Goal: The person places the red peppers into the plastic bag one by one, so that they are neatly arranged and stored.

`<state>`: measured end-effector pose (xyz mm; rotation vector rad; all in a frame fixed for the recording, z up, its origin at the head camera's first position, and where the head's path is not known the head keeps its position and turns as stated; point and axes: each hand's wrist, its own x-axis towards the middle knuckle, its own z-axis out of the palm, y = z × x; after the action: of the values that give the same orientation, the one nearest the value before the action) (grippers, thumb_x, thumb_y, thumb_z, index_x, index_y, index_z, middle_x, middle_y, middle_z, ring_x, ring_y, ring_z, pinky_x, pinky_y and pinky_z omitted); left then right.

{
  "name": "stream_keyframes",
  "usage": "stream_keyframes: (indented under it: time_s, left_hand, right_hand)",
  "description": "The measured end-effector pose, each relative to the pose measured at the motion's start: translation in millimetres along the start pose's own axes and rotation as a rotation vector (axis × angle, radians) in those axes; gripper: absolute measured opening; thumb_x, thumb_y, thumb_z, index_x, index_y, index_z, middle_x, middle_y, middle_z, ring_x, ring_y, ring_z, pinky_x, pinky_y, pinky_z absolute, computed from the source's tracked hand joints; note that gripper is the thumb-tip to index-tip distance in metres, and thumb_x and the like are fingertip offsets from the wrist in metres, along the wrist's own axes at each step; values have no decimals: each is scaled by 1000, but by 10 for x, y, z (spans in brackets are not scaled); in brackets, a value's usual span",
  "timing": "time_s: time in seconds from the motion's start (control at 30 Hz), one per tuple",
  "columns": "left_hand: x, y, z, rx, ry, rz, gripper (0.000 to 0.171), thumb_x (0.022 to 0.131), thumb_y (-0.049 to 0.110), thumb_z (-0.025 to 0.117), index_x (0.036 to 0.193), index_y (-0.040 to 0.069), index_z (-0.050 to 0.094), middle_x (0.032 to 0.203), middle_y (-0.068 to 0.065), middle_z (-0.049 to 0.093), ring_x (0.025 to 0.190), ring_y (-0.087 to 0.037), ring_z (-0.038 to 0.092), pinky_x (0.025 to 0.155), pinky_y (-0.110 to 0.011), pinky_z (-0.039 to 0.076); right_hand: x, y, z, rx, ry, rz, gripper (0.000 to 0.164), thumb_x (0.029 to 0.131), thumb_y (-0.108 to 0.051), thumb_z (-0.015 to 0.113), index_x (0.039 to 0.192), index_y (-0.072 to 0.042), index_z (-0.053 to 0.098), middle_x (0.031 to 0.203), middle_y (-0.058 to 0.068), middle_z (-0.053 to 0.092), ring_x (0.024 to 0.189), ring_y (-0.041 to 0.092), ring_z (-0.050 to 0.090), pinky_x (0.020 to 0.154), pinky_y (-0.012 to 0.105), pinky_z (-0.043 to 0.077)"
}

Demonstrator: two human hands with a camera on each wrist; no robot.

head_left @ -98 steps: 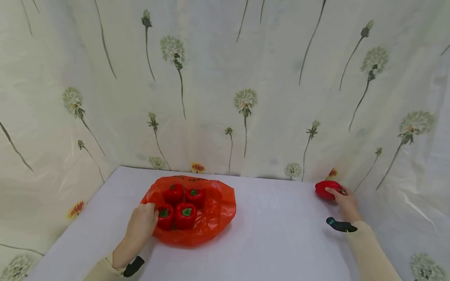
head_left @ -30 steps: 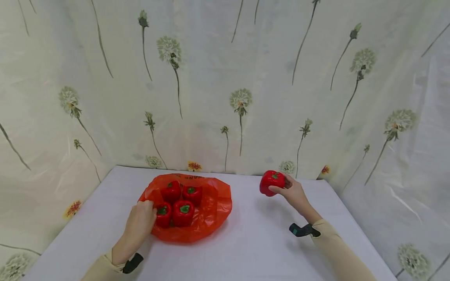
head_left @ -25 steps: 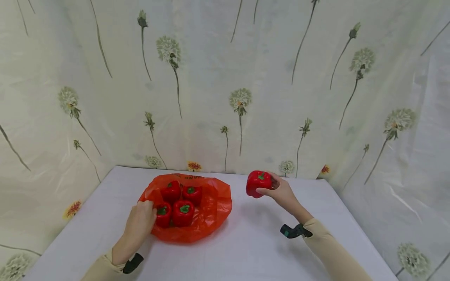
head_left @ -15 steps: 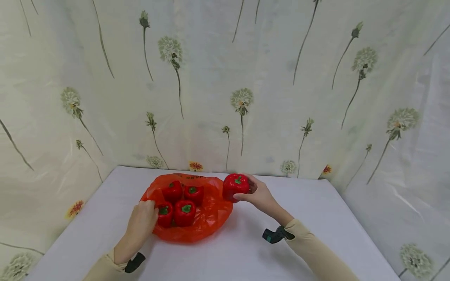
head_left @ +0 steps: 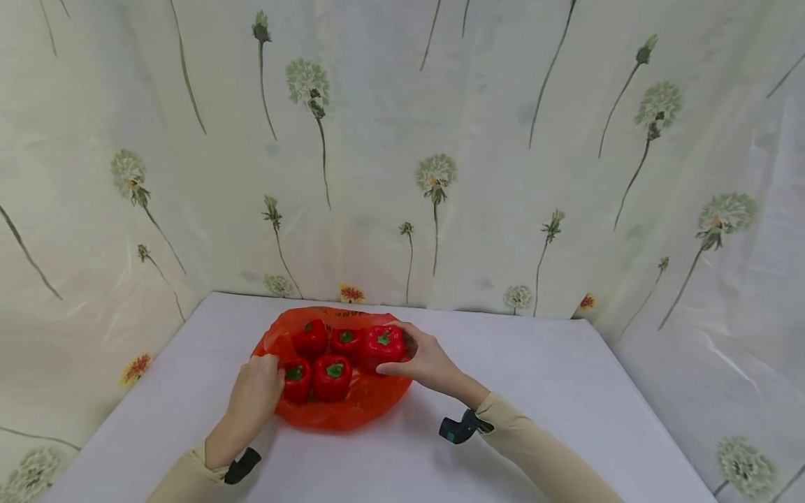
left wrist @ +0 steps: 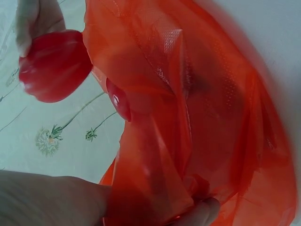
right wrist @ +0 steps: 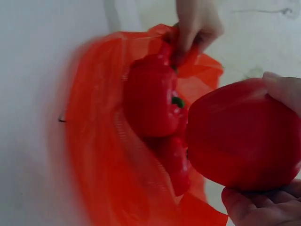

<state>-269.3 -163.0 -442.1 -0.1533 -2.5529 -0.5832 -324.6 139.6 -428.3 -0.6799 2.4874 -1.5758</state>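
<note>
An orange-red plastic bag lies spread with its mouth up on the table, and several red bell peppers with green stems stand inside it. My left hand pinches the bag's left rim; in the left wrist view its fingertips fold round the plastic. My right hand grips another red bell pepper between thumb and fingers, over the right part of the bag. From the right wrist view, this held bell pepper appears above the others, beside the bag's opening.
The white table carries the bag toward its back left. A curtain printed with dandelions hangs behind and at both sides. Dark wrist cameras sit on both wrists.
My right hand has picked up the bell pepper from the far right and carried it left, over the bag. My left hand keeps its hold on the rim.
</note>
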Motion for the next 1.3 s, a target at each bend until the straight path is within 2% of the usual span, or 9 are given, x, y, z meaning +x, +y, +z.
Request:
stream_keyframes:
  time_s: [0.23, 0.4, 0.53, 0.7, 0.87, 1.0, 1.17, 1.3]
  left_hand:
    - [-1, 11, -7, 6, 12, 12, 21, 78, -6, 58, 59, 2, 54, 55, -14, 54, 47, -28, 54, 45, -39, 45]
    - [-10, 31, 12, 1, 20, 19, 21, 77, -7, 58, 58, 2, 55, 58, -17, 57, 49, -33, 57, 47, -43, 47]
    - [-16, 40, 16, -4, 16, 8, 20, 78, -6, 58, 60, 1, 56, 59, -17, 59, 49, -31, 57, 47, -42, 48]
    - [-22, 35, 4, -1, 24, 11, 19, 79, -6, 59, 61, 1, 57, 59, -17, 59, 49, -32, 57, 48, -42, 49]
    - [-17, 17, 5, 14, 38, 18, 19, 78, -6, 60, 60, 0, 57, 59, -19, 59, 50, -36, 58, 49, -45, 50]
    - [-17, 9, 4, 16, 34, 20, 19, 78, -6, 61, 60, 0, 57, 59, -18, 59, 50, -36, 58, 49, -45, 50]
    - [-15, 18, -23, 5, 24, 17, 23, 77, -6, 61, 57, 3, 54, 55, -14, 56, 47, -31, 56, 47, -42, 48]
    - [-1, 34, -51, -12, -26, -11, 24, 78, -4, 61, 56, 5, 53, 53, -8, 51, 46, -23, 51, 44, -36, 43]
  right_hand:
    - [45, 257, 147, -60, -27, 4, 75, 74, -43, 79, 137, -21, 44, 126, -1, 59, 114, 20, 57, 84, 32, 55]
    - [52, 425, 221, -79, -26, -8, 68, 76, -42, 78, 133, -23, 46, 123, -3, 60, 112, 18, 58, 83, 32, 55]
    - [76, 503, 258, -101, -24, 7, 75, 76, -47, 77, 138, -23, 43, 127, -3, 58, 116, 19, 55, 81, 32, 56]
    - [102, 525, 289, -133, -18, 10, 86, 75, -53, 76, 145, -21, 36, 133, 0, 54, 121, 23, 53, 81, 34, 56]
    - [160, 556, 329, -164, -19, -4, 85, 75, -55, 74, 145, -24, 35, 134, -4, 53, 122, 20, 52, 82, 33, 56]
    - [174, 581, 340, -188, -17, 2, 90, 76, -55, 73, 148, -21, 31, 137, -3, 50, 125, 20, 50, 84, 34, 55]
    - [130, 544, 341, -236, 12, -26, 104, 74, -58, 73, 154, -17, 19, 147, 0, 41, 134, 23, 41, 89, 38, 53]
    - [45, 470, 285, -242, 35, -81, 106, 73, -58, 73, 154, -18, 20, 152, 2, 38, 138, 24, 38, 94, 41, 50]
